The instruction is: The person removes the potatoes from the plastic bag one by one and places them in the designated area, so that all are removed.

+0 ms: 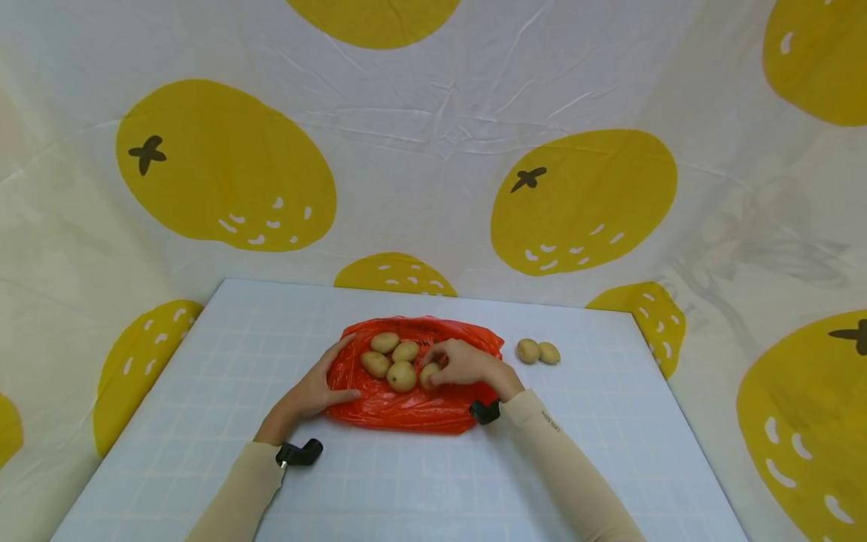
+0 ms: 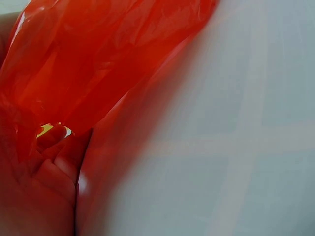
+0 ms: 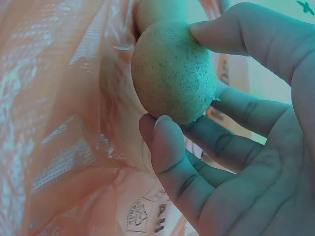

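Four potatoes (image 1: pixel 402 376) lie on a red bag (image 1: pixel 409 412); the right hand (image 1: pixel 463 363) pinches a fifth potato (image 3: pixel 170 73); the left hand (image 1: pixel 315 390), unclenched, rests against the bag's side.

We see a red bag (image 1: pixel 413 412), yellowish-tan potatoes (image 1: pixel 402 377), beige sleeves (image 1: pixel 565 463), a pale-blue bench (image 1: pixel 433 489) with a faint, perhaps pinkish grid, and whitish sheeting (image 1: pixel 420 165) patterned with yellow fruit (image 1: pixel 585 207).
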Motion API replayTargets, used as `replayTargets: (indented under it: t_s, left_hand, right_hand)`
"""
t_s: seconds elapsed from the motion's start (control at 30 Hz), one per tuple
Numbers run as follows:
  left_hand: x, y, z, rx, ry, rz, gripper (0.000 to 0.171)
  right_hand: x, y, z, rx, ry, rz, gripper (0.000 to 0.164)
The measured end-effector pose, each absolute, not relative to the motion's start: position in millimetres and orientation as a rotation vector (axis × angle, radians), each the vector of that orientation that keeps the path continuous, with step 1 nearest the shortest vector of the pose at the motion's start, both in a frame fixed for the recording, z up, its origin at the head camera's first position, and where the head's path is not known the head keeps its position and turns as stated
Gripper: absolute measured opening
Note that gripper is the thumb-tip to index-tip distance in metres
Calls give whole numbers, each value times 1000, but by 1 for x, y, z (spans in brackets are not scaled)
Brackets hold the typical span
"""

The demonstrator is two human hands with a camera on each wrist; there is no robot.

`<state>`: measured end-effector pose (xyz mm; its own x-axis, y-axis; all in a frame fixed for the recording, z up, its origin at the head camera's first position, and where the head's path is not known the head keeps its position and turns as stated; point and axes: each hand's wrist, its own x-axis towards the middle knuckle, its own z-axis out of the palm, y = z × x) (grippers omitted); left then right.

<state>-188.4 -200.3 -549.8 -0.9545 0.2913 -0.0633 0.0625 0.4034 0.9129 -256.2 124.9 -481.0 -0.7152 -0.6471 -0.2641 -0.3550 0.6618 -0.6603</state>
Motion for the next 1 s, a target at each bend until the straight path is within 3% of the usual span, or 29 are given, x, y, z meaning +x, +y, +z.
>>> replayTargets:
  t_s: [1.0]
  left_hand:
    - [-189,-199,-548,307,2411,1597,104]
  right_hand:
    - [-227,140,-466,-740,2513,-1233,28]
